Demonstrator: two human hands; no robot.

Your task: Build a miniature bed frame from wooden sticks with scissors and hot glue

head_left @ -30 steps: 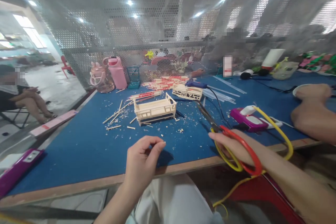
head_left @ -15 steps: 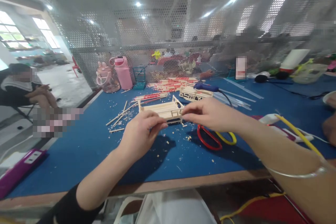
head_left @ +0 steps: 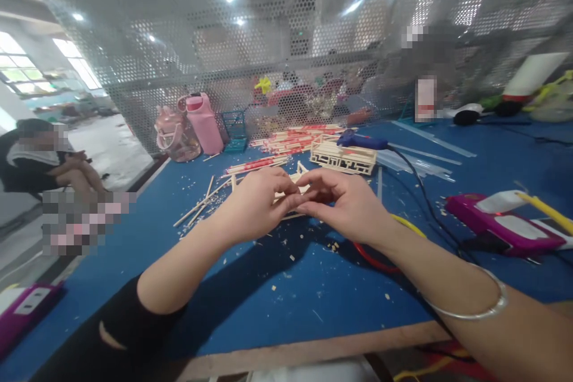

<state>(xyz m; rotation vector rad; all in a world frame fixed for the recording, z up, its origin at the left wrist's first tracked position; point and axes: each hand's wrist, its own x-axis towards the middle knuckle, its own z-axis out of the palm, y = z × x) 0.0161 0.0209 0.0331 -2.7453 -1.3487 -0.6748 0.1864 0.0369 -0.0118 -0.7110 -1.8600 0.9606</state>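
Observation:
My left hand (head_left: 250, 206) and my right hand (head_left: 347, 206) meet at the fingertips over a small frame of pale wooden sticks (head_left: 301, 170). Both have thumb and fingers pinched together. Whatever lies between the fingertips is too small or hidden to name. Most of the frame is covered by the hands; its upright corners show behind them. A second stick frame (head_left: 342, 159) stands farther back, with a blue glue gun (head_left: 362, 141) lying across its top. Partly under my right forearm are scissors with a yellow handle loop (head_left: 408, 225) and a red one.
Red-and-pale sticks (head_left: 304, 138) lie piled at the back, beside clear glue sticks (head_left: 414, 164). Loose sticks and scraps litter the blue tabletop (head_left: 268, 316). A purple power strip (head_left: 505, 224) is at right, pink bottles (head_left: 206, 125) at back left. A person (head_left: 42, 158) sits far left.
My hands, apart at either end of the stick frame before, have come together at its near side. My right hand now covers more of the scissors. The view has shifted slightly.

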